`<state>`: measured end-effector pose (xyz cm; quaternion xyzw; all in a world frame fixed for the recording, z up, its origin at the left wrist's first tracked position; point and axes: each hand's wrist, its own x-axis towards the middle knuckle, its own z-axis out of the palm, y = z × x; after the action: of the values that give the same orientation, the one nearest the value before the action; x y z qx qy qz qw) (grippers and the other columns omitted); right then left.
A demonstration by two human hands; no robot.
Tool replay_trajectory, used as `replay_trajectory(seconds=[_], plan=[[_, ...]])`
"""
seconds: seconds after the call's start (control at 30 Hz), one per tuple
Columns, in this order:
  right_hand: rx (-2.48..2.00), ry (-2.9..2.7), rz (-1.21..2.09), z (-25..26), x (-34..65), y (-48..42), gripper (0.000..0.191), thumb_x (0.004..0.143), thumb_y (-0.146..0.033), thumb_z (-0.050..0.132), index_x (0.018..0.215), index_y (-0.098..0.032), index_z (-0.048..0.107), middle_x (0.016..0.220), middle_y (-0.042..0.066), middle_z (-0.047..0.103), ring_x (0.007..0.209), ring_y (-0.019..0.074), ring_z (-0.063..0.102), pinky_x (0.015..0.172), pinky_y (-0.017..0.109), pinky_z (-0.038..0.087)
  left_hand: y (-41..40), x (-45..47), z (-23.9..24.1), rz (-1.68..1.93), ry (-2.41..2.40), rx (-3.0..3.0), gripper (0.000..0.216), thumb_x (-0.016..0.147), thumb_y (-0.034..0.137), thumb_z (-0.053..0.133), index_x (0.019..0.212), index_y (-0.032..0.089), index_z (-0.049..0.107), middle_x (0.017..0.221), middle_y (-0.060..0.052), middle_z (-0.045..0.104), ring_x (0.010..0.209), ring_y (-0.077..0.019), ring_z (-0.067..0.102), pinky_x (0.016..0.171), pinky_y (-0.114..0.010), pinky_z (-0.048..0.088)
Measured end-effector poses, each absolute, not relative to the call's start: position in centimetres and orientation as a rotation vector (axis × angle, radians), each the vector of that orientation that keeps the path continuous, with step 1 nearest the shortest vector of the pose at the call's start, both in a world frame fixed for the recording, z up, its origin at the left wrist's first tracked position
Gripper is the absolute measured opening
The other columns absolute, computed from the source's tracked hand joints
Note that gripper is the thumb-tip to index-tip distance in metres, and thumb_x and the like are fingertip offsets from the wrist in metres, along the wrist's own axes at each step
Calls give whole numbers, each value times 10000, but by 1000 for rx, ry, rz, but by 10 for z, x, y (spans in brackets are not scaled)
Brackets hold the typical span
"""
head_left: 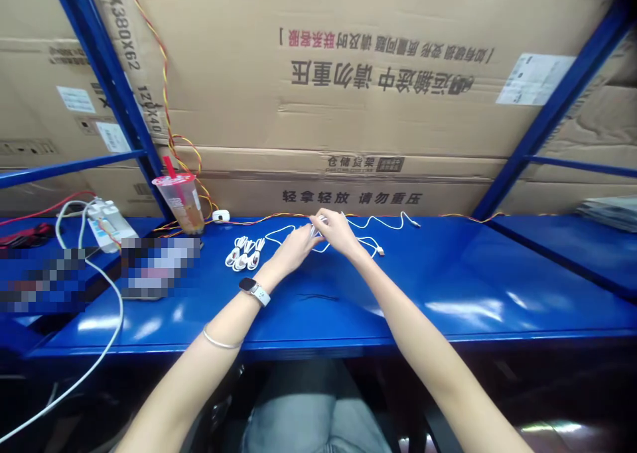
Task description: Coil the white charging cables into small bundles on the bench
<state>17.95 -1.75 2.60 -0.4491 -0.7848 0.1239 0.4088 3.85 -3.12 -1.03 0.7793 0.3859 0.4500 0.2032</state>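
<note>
Over the back middle of the blue shelf, my left hand point(297, 244) and my right hand point(336, 231) meet, both closed on a white USB cable point(365, 241). Part of the cable is bunched between the fingers, which hide it. One thin end runs right to a small plug, and another ends in a USB plug point(381, 251) near my right wrist. Left of my left hand lie several coiled white cables point(245, 254), bundled side by side. Thin black ties point(317, 297) rest on the shelf below my hands.
A drink cup point(182, 201) with a red straw stands at the back left, near a white power strip point(110, 226) and a blurred-out flat item point(162, 267). Blue posts and cardboard point(398, 128) rise behind. Twisted red-yellow wire point(279, 217) runs along the back edge.
</note>
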Motion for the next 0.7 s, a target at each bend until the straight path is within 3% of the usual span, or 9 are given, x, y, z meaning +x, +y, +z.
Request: replay_trajectory(seconds=[0.17,0.23,0.37,0.53,0.7], plan=[[-1170,-1904,299,23,181,-12,211,851,-321,493,719,-172,563,695,33,621,665,154,554,653,263,391,-32,45,-20,1347,1162,2186,121,827,319,578,799,205,551,754,-56,536,706,-218,540,711,-308,410],[-1145,-1862,387,21,182,-12,199,845,-362,517,834,-171,573,692,16,609,639,146,547,630,260,398,-30,44,-21,1384,1150,2146,111,825,300,582,780,204,549,745,-50,531,691,-208,526,712,-303,406],[-1097,-1923,749,21,197,-25,414,824,-475,547,1119,-187,506,579,-57,521,521,118,478,511,227,363,-21,32,-13,1526,1151,1967,130,810,241,599,697,210,544,660,-28,521,614,-183,496,653,-285,396],[-973,-2575,1103,24,225,-59,325,695,-424,709,881,-167,636,697,-8,613,631,121,554,596,234,418,-13,17,-4,1639,1215,1780,190,800,194,610,635,223,522,559,-7,490,504,-155,433,546,-271,332],[-1092,-2699,1124,20,237,-81,274,673,-396,725,803,-165,651,702,1,620,663,135,572,605,239,429,-13,16,-3,1636,1265,1766,212,812,190,598,623,220,507,552,-5,497,490,-147,424,538,-270,308]])
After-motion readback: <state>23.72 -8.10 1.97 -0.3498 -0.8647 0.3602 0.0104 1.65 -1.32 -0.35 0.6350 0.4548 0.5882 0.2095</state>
